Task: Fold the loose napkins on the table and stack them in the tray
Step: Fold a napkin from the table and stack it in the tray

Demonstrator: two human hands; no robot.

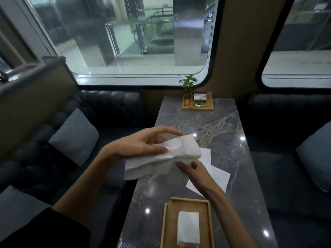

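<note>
Your one view: head-worn wide-angle, looking forward and down along the marble table [223, 140] toward the window [139, 42]. Near tray [167, 222] sits close at bottom edge; far tray [198, 107] small. Edges bend. No second view.

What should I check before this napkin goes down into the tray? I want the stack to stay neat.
1. Both hands on the napkin: left hand and right hand grip the held napkin: ok.
2. Fold finished: it is crumpled and partly open, held above the table: not ok.
3. Near tray reachable, unobstructed: ok.
4. Folded stack sits squarely inside the tray: ok.
5. Loose napkins remain flat on the table, unfolded: not ok.
6. How many sheets the stack holds: cannot tell.
</note>
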